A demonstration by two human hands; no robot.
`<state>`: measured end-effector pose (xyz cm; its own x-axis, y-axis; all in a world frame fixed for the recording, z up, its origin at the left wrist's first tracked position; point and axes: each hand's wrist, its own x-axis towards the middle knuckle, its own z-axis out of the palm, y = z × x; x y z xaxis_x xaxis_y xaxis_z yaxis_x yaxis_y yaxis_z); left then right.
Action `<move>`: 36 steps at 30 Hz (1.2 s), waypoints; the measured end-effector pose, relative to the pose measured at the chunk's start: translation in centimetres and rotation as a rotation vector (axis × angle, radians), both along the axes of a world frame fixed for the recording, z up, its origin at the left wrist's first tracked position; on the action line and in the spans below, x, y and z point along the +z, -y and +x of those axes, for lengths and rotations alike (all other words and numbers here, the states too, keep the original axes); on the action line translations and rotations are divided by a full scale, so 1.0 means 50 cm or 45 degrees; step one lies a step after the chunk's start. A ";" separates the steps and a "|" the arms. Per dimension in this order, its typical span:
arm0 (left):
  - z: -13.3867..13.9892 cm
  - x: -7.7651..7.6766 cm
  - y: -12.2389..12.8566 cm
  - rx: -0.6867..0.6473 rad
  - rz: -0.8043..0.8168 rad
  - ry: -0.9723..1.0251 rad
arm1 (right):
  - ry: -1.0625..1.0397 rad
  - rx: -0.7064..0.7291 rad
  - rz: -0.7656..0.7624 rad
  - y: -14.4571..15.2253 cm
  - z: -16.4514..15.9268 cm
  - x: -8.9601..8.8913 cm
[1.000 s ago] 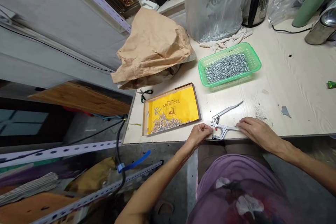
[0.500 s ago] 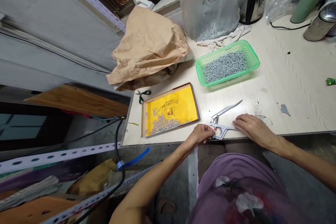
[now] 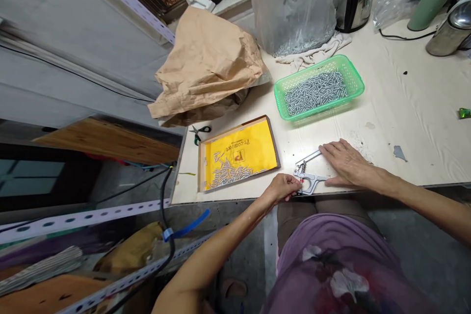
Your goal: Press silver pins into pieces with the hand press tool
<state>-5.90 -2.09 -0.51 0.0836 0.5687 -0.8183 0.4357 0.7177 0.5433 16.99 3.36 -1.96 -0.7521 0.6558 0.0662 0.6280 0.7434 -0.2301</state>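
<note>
A pair of silver hand pliers (image 3: 311,184) with a spring and a red part near the jaw lies at the table's front edge. My right hand (image 3: 348,164) spans its two handles, fingers over the upper one and thumb at the lower one. At the jaw end, my left hand (image 3: 282,187) is closed in a pinch; whatever is between those fingertips is too small to make out. To the left sits a shallow tray (image 3: 259,142) with a yellow bottom, holding small silver metal pieces (image 3: 230,175). Beyond the pliers stands a green basket (image 3: 317,113) full of small silver metal pieces.
Black-handled scissors (image 3: 198,133) lie beyond the tray's left corner. A crumpled brown paper bag (image 3: 213,64), a large clear plastic bag (image 3: 294,10) and a steel kettle (image 3: 355,0) stand at the back. A grey scrap (image 3: 399,153) lies to the right.
My right hand has shifted from the lower handle up over both handles. The upper handle has come down closer to the lower one. My left hand has stayed at the jaw.
</note>
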 end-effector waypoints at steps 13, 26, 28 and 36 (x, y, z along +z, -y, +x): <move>0.008 0.018 0.032 -0.379 0.725 -0.530 | -0.053 0.006 -0.115 0.037 -0.001 0.018; 0.086 -0.023 -0.048 -1.206 1.321 -0.488 | -0.058 -0.143 -0.062 0.055 0.046 0.019; 0.096 -0.017 -0.054 -1.257 1.307 -0.511 | -0.043 -0.148 -0.070 0.059 0.044 0.024; 0.115 -0.020 -0.061 -1.286 1.259 -0.560 | 0.077 -0.164 -0.044 0.065 0.017 0.013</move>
